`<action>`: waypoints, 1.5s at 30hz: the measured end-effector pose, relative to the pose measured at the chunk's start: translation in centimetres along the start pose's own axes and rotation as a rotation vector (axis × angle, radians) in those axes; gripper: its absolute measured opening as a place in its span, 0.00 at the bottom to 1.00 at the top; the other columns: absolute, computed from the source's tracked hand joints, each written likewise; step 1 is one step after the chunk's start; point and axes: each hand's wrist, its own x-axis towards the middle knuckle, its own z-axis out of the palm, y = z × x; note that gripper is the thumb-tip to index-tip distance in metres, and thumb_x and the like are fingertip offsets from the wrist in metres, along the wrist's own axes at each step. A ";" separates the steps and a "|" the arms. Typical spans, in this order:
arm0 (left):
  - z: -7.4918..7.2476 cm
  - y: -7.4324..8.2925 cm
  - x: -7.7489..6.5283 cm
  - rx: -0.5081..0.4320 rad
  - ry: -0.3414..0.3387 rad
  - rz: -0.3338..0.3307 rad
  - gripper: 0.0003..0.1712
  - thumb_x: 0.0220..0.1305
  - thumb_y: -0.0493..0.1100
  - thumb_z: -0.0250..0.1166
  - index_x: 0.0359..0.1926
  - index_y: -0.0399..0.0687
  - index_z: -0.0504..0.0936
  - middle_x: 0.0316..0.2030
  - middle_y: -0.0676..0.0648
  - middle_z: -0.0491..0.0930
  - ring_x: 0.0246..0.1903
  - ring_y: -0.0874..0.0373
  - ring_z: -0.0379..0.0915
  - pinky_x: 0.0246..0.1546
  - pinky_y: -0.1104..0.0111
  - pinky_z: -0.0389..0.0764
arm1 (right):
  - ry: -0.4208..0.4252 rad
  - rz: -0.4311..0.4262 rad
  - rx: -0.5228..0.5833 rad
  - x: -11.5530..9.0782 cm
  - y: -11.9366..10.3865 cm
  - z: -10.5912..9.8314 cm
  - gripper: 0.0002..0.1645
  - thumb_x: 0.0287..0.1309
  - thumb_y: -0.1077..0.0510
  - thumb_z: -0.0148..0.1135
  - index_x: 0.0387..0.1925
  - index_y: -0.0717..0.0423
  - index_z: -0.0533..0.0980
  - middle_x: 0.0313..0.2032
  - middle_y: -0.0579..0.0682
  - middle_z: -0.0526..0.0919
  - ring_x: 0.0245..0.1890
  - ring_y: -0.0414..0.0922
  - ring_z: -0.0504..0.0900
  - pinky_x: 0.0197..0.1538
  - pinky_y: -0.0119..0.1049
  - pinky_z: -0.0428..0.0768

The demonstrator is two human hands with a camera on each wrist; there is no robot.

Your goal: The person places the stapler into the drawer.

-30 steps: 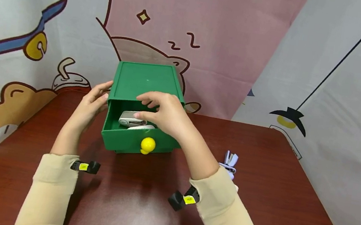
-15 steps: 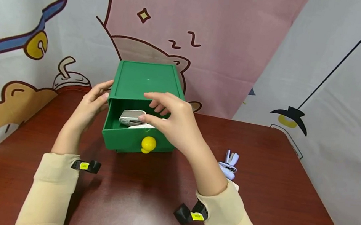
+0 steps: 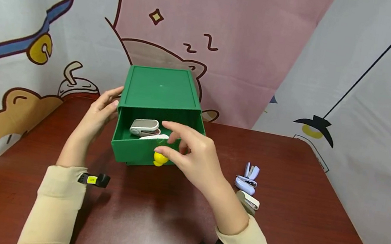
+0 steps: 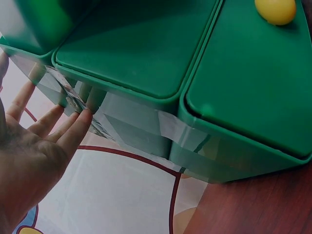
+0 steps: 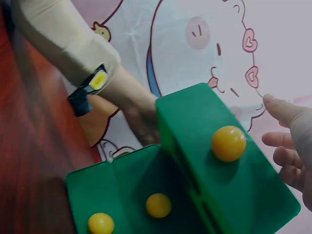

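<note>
At the left, the person's left hand (image 3: 98, 110) lies along the side of a green plastic cabinet (image 3: 160, 88), its fingers straight and spread; the fingertips seem to rest on the side wall and hold nothing. The cabinet stands on a red-brown table (image 3: 150, 228). It looks hollow and fairly light, so a flat palm on that side should be enough to steady it.

Its top drawer (image 3: 131, 154) juts out toward the near side, above two lower fronts (image 5: 139, 175) that sit flush. Inside, toward the left, lies a grey-and-white stapler (image 3: 144, 126), probably stiff and the heaviest item there, best gripped across its body. Just nearer is a smooth white piece (image 3: 154, 137), partly hidden by the drawer front.

A round yellow knob (image 3: 160, 159) sits on that front. It is glossy and may be slippery, so a pinch from both sides looks surest; the stiff, thin-walled drawer probably slides easily.

The right hand (image 3: 198, 158) hangs by the knob, thumb and forefinger apart, holding nothing; the right wrist view shows it clear of the knob.

Farther right on the table lie a lavender stapler (image 3: 245, 185) and, just nearer, a white-and-olive stapler (image 3: 250, 200).
</note>
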 end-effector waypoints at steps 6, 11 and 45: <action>0.1 0.0 0.0 0.000 0.004 -0.006 0.27 0.75 0.44 0.50 0.71 0.46 0.61 0.60 0.46 0.65 0.56 0.55 0.66 0.52 0.69 0.71 | -0.024 0.021 -0.088 -1.7 0.6 0.4 0.27 0.41 0.56 0.78 0.47 0.55 0.80 0.25 0.43 0.81 0.16 0.33 0.66 0.21 0.23 0.65; 0.1 0.0 0.0 0.000 0.001 -0.004 0.27 0.75 0.44 0.50 0.71 0.46 0.61 0.60 0.46 0.65 0.56 0.55 0.66 0.52 0.69 0.71 | -0.044 0.021 -0.105 -2.9 1.3 0.8 0.25 0.41 0.56 0.78 0.44 0.53 0.81 0.25 0.44 0.83 0.16 0.34 0.69 0.22 0.22 0.67; 0.1 0.0 0.0 -0.028 -0.011 0.011 0.27 0.75 0.44 0.49 0.71 0.44 0.60 0.59 0.46 0.66 0.54 0.57 0.70 0.51 0.70 0.71 | 0.001 0.350 0.221 -1.1 5.0 4.3 0.19 0.51 0.59 0.72 0.47 0.55 0.81 0.27 0.47 0.84 0.12 0.42 0.77 0.21 0.32 0.78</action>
